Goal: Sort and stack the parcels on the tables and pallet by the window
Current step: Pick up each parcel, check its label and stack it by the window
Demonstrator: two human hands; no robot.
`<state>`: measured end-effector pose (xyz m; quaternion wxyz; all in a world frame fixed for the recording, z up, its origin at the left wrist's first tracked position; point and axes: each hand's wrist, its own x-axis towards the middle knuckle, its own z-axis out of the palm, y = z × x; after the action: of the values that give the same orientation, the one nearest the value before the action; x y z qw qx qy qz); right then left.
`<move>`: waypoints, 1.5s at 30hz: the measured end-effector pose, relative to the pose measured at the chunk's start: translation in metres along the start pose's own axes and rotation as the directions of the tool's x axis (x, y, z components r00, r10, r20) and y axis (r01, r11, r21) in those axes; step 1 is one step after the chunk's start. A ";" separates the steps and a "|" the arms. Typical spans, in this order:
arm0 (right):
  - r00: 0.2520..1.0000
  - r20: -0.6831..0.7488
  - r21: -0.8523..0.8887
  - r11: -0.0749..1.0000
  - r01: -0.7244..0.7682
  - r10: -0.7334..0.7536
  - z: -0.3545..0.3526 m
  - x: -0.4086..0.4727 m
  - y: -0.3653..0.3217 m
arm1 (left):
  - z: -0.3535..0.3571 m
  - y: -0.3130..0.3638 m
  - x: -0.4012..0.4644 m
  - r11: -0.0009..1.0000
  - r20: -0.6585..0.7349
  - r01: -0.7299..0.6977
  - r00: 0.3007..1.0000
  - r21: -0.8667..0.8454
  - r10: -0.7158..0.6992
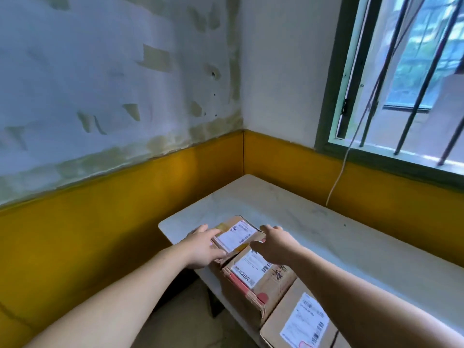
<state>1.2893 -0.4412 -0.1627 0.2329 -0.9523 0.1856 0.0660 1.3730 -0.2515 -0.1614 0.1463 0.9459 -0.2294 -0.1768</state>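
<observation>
1. Two bare arms reached in from the bottom of the frame toward a row of brown parcels on the white desk (313, 222).
2. Nearest the camera, at the lower right, sat a box with a white label (301, 322). Touching it was the middle box with red tape (253, 280).
3. Farthest along, near the desk's end, lay the small flat box (236, 234), touching the middle box.
4. Her or his left hand (203, 247) held the small flat box by its left side, fingers curled round the edge.
5. Over on the other side, the right hand (276, 244) rested at its right edge. I could not tell how those fingers lay.
6. It looked like the step was setting this box in line.
7. Next, both hands would need to let go gently and fetch another parcel.
</observation>
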 end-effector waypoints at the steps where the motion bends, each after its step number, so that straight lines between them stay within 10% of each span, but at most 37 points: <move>1: 1.000 -0.004 0.007 1.000 -0.018 0.018 0.003 0.005 -0.003 | -0.004 -0.006 0.009 1.000 0.012 -0.009 1.000 0.024 0.008; 31: 0.922 0.166 -0.110 0.936 -0.335 0.349 0.069 0.174 0.014 | 0.053 -0.082 0.198 0.990 0.303 -0.015 0.951 -0.143 0.058; 45: 0.803 -0.417 0.665 0.745 -0.050 0.426 0.026 0.165 -0.074 | -0.035 -0.082 0.189 0.710 0.035 -0.248 0.933 -0.659 0.358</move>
<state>1.4687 -0.4209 -0.1898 0.4611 -0.7642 0.3805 -0.2420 1.5762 -0.2663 -0.2098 0.4703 0.7692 -0.3179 -0.2934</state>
